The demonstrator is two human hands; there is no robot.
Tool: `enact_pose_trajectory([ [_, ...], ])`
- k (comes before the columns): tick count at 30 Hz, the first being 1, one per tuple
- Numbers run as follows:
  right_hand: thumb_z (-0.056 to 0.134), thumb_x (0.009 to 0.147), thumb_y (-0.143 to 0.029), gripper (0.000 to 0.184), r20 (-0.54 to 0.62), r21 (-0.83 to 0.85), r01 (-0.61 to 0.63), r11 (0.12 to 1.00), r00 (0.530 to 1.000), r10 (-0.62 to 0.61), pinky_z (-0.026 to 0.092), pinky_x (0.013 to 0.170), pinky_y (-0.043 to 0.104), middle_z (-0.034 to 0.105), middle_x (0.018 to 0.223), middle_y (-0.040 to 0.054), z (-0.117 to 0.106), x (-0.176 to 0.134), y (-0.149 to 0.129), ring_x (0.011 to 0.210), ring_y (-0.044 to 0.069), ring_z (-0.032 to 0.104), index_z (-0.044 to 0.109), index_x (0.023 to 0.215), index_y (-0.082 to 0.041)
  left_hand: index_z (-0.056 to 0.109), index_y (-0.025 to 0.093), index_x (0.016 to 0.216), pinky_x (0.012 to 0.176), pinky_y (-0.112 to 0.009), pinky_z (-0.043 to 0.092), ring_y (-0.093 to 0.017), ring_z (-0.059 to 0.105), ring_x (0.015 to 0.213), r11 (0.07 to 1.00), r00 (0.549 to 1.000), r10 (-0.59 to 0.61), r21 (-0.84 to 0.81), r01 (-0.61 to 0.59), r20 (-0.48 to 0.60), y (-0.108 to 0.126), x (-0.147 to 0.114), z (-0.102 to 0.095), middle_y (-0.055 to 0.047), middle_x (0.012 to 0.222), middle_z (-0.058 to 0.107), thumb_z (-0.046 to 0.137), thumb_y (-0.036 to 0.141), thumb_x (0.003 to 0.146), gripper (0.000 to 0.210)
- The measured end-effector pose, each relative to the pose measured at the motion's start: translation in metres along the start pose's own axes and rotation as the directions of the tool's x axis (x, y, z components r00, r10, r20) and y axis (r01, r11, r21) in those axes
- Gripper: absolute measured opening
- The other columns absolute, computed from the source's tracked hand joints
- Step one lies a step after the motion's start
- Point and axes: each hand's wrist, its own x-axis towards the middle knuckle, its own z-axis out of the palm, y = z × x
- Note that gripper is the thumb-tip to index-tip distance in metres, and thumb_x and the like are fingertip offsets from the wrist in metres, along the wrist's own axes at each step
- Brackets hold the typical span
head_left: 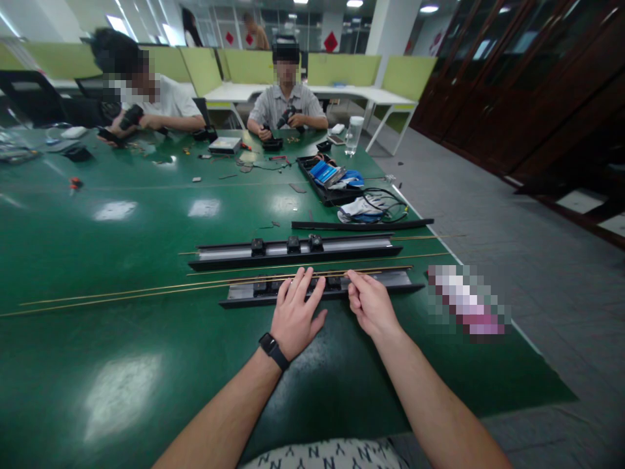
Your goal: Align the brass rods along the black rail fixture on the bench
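Two long, thin brass-coloured rods (122, 293) run across the nearer black channel (312, 298) and stick out far to its left. My right hand (374, 303) pinches the rods near their right part, thumb and forefinger closed on them. With fingers stretched out, my left hand (299, 312) lies over the channel, its fingertips at the rods; a black watch band sits on that wrist. Several small black blocks (260, 284) stand inside this channel, partly hidden by my fingers. Behind it lies a second black channel (229, 254) holding three black blocks, with another thin rod (219, 270) between the two.
A black strip (361, 225), a glove with cables (364, 208) and a black tray (319, 189) of blue items lie farther back. A pixelated object (466, 303) is at right near the table edge. Two people sit across the green table (122, 384) holding power drills.
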Motion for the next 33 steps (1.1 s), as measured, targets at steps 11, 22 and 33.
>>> enact_pose_trajectory([
  [11,0.088,0.068,-0.044,0.039,0.044,-0.048,-0.019,0.999,0.999,0.021,0.02,0.026,0.013,0.057,0.054,-0.0043,0.0038,-0.0056,-0.0058,0.032,0.003,0.035,0.063,0.077,-0.016,0.04,0.023,0.154,0.121,-0.05,0.025,-0.031,0.026,0.153,1.0,1.0,-0.002,0.003,0.002,0.012,-0.0002,-0.0001,0.0013,-0.014,0.164,0.032,0.061,0.042,0.092,0.068],
  [22,0.086,0.07,-0.039,0.033,0.009,0.009,0.003,1.0,1.0,-0.003,0.021,0.026,0.013,0.056,0.054,-0.005,-0.0003,-0.0005,-0.0008,0.032,0.003,0.035,0.065,0.081,-0.016,0.041,0.024,0.153,0.121,-0.05,0.026,-0.031,0.027,0.153,1.0,1.0,-0.003,0.004,0.003,0.016,-0.0005,-0.0001,0.0008,-0.014,0.164,0.032,0.061,0.041,0.092,0.067],
  [33,0.086,0.07,-0.043,0.037,0.031,-0.045,-0.019,0.999,0.999,0.02,0.018,0.026,0.014,0.058,0.055,-0.0038,0.0011,-0.0029,-0.0032,0.032,0.003,0.036,0.062,0.078,-0.016,0.04,0.023,0.154,0.121,-0.05,0.026,-0.031,0.027,0.153,1.0,1.0,-0.006,0.002,0.006,0.01,0.0004,0.0,-0.0001,-0.014,0.164,0.032,0.063,0.041,0.091,0.069],
])
